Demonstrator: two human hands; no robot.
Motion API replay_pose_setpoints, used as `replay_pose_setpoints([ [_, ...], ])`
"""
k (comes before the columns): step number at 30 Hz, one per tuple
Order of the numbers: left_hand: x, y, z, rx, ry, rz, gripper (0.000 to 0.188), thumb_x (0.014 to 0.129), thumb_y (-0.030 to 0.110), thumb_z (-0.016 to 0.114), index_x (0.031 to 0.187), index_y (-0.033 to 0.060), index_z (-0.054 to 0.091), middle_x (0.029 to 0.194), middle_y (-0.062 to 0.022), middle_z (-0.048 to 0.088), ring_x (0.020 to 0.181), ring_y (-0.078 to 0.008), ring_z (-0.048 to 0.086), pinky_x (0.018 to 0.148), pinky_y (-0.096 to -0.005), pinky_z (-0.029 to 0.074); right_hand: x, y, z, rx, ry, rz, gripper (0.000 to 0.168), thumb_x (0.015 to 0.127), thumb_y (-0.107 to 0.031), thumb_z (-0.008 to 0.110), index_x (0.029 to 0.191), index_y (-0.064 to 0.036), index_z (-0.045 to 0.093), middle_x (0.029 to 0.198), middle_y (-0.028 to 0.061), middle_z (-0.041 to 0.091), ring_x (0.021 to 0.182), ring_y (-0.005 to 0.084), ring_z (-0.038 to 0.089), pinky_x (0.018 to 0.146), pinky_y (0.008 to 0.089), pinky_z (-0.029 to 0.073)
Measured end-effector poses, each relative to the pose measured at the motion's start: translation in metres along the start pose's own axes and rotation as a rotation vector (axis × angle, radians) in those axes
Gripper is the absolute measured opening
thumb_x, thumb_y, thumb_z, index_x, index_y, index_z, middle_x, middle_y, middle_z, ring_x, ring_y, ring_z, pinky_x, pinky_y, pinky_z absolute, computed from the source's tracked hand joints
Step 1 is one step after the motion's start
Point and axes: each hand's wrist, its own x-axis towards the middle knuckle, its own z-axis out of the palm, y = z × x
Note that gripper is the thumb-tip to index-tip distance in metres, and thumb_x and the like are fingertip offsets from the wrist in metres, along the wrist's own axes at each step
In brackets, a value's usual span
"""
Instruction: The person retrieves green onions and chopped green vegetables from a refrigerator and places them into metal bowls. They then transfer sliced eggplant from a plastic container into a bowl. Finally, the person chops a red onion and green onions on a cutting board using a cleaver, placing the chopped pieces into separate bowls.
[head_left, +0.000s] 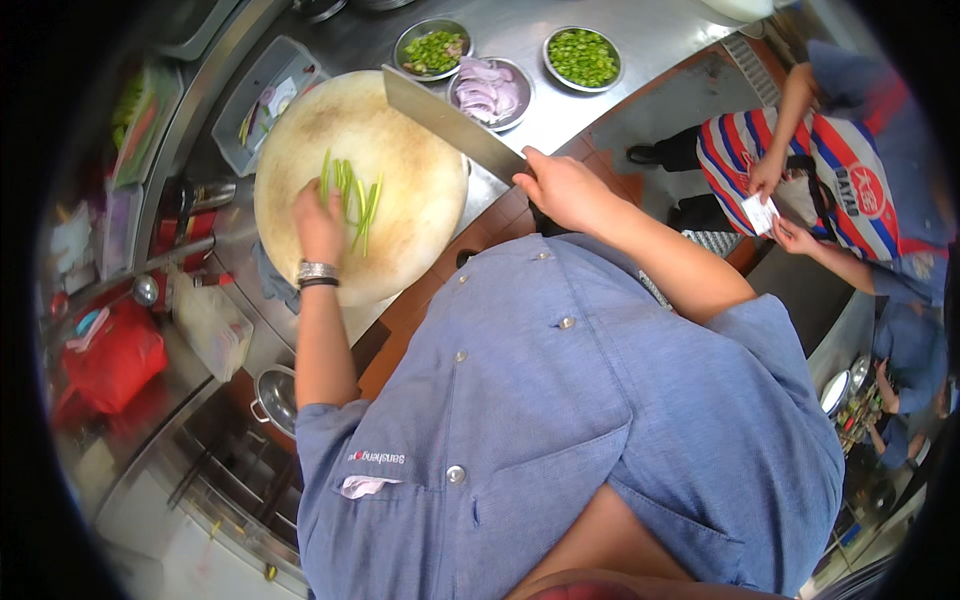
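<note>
A thick round chopping board (409, 255) lies on the steel counter, with several green scallion stalks (365, 210) on its middle. My left hand (319, 221) is at the left end of the stalks, its fingertips bent down at them; whether it grips any is blurred. My right hand (566, 191) is closed around the handle of a Chinese cleaver (450, 124), held out to the right of the stalks. The cleaver's broad blade points up and left across the board's far right edge. Most of its handle is hidden in my fingers.
Past the board stand metal bowls of sliced red onion (487, 90), chopped green vegetable (435, 52) and more chopped green (583, 58). A plastic tub (259, 105) with scraps sits at the board's left. A co-worker in a striped apron (799, 180) stands at right, holding a paper.
</note>
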Motion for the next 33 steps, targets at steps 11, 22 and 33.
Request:
replay_pose_setpoints([
  [11,-0.041,0.086,0.022,0.1,0.029,0.0,0.051,0.089,0.022,0.07,0.136,0.0055,0.058,0.129,-0.0116,0.062,0.117,-0.0313,0.056,0.101,-0.046,0.043,0.017,-0.052,-0.028,-0.335,-0.156,-0.152,0.023,0.1,-0.026,0.059,0.113,-0.007,0.057,0.08,0.0216,0.07,0.077,0.0445,0.067,0.068,0.0565,0.052],
  [22,-0.042,0.072,0.007,-0.037,0.02,0.252,0.024,0.084,0.008,0.072,0.107,0.0021,0.064,0.115,-0.0136,0.064,0.107,-0.0326,0.061,0.092,-0.0404,0.053,0.006,-0.052,-0.012,-0.341,-0.141,-0.226,0.022,0.101,-0.027,0.057,0.109,-0.007,0.054,0.075,0.024,0.067,0.075,0.0474,0.066,0.067,0.0586,0.051],
  [33,-0.034,0.067,0.012,-0.064,0.031,0.288,0.02,0.085,0.007,0.072,0.103,0.0024,0.065,0.112,-0.0118,0.064,0.105,-0.0313,0.061,0.092,-0.0398,0.053,0.001,-0.057,-0.026,-0.298,-0.212,-0.175,0.025,0.1,-0.026,0.059,0.115,-0.007,0.058,0.086,0.0219,0.07,0.082,0.0455,0.067,0.07,0.0565,0.052],
])
